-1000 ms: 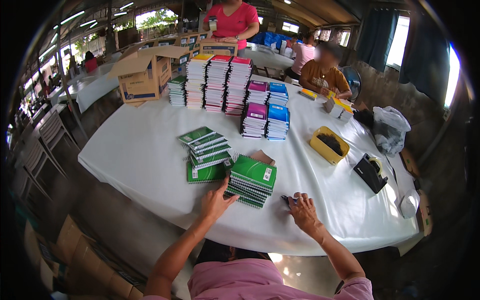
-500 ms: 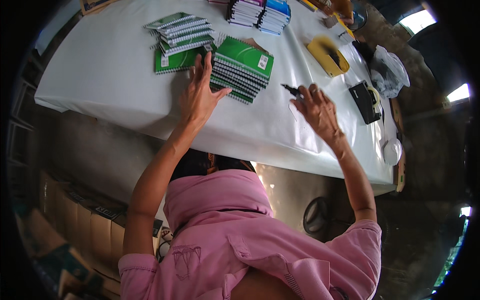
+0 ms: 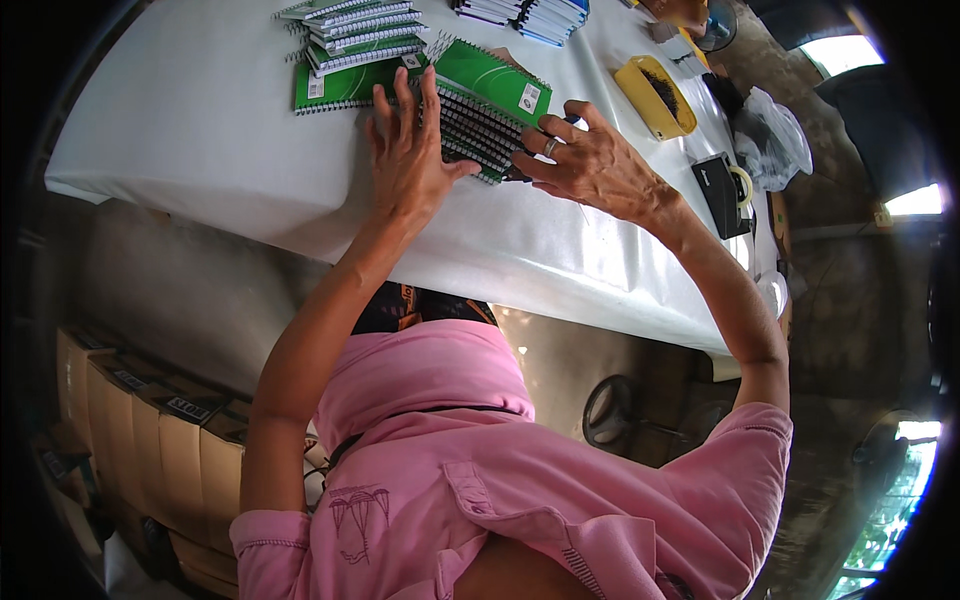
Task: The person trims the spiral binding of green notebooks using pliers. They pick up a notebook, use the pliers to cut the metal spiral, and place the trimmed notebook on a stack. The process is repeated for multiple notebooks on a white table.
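A stack of green spiral-bound notebooks [image 3: 490, 85] lies on the white-covered table, its wire bindings facing me. My left hand [image 3: 410, 160] is at the stack's left side, fingers spread and thumb by the near corner. At the right side, my right hand [image 3: 595, 170] has its curled fingertips against the notebooks. A black marker is held in that hand, mostly hidden by the fingers; its dark tip shows near the stack's near right corner. Further left, a second pile of green notebooks [image 3: 365, 35] is stacked unevenly, partly behind my left fingers.
A yellow container [image 3: 640, 95] with small dark pieces stands at right, beyond a black tape dispenser [image 3: 722, 195]. A clear plastic bag [image 3: 775, 140] lies near the right edge. More notebooks [image 3: 550, 18] are stacked at the back. Cardboard boxes [image 3: 150, 430] stand below left.
My right hand has moved left with the marker, from beside the notebooks to the stack's right side. My left hand stays at the left side. The view has shifted slightly.
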A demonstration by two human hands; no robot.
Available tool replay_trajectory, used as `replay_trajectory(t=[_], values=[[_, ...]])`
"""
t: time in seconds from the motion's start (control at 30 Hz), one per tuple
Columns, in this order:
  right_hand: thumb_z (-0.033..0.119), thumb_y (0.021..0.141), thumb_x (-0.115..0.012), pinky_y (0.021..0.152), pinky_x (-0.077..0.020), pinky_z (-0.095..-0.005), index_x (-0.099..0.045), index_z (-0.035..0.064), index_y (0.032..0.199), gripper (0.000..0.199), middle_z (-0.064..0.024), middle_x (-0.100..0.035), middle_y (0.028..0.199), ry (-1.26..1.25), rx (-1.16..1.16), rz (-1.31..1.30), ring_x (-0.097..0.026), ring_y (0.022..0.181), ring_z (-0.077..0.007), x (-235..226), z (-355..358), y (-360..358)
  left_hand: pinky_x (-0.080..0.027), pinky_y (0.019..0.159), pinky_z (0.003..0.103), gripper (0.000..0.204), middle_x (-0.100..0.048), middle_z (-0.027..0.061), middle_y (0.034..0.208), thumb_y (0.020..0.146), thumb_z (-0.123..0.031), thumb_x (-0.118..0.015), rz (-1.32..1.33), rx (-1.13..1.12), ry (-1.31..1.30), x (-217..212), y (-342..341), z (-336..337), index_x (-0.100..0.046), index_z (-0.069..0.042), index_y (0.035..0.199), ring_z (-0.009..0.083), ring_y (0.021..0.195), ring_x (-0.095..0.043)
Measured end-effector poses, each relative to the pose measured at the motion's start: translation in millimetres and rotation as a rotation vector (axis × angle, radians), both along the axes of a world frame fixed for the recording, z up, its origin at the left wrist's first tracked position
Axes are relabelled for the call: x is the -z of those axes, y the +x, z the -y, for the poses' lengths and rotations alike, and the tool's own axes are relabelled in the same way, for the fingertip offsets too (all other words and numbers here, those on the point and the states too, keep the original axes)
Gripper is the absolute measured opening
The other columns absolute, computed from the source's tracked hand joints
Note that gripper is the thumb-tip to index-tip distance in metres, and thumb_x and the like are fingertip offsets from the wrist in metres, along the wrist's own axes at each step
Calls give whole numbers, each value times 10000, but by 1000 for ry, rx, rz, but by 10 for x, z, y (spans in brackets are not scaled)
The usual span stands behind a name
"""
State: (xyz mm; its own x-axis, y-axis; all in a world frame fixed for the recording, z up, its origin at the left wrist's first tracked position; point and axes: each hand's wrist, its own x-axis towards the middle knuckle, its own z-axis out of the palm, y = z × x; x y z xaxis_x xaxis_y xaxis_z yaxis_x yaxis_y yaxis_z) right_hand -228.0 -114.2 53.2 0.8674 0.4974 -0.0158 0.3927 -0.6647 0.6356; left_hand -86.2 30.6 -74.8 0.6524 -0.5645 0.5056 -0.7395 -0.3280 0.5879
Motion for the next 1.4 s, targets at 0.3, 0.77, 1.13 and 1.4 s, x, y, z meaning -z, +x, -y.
replay_trajectory(t=[0.3, 0.77, 1.13, 1.4], values=[[318, 784, -714, 960, -414, -328, -625, 204, 1027, 283, 102, -568, 1040, -158, -62, -108, -489, 1063, -92, 77, 71, 151, -269, 1071, 628, 1243, -162, 209, 1551, 574, -288, -888, -43, 24, -33, 55, -12, -23, -94, -195, 1526, 505, 1386, -192], [122, 766, -655, 610, -505, -334, -651, 84, 777, 40, -70, -633, 769, 127, 496, -211, -656, 741, -175, 239, -424, -63, -258, 1071, 627, 1213, -206, 256, 1527, 613, -339, -874, -45, 20, -55, 96, 2, -28, -97, -169, 1529, 523, 1379, -193], [208, 773, -701, 995, -371, -347, -639, 206, 1003, 238, 79, -582, 1057, -14, 26, -57, -514, 1074, -86, 2, 67, 75, -205, 1114, 582, 1233, -160, 249, 1549, 629, -372, -862, -127, 0, -35, 70, 23, 28, -50, -145, 1529, 525, 1398, -142], [196, 761, -701, 846, -468, -299, -661, 160, 857, 110, 64, -624, 923, -90, 8, -117, -577, 951, -87, -32, 40, 166, -208, 1116, 583, 1225, -175, 247, 1548, 633, -382, -855, -144, -11, -40, 96, 24, 73, -53, -146, 1529, 533, 1390, -160]])
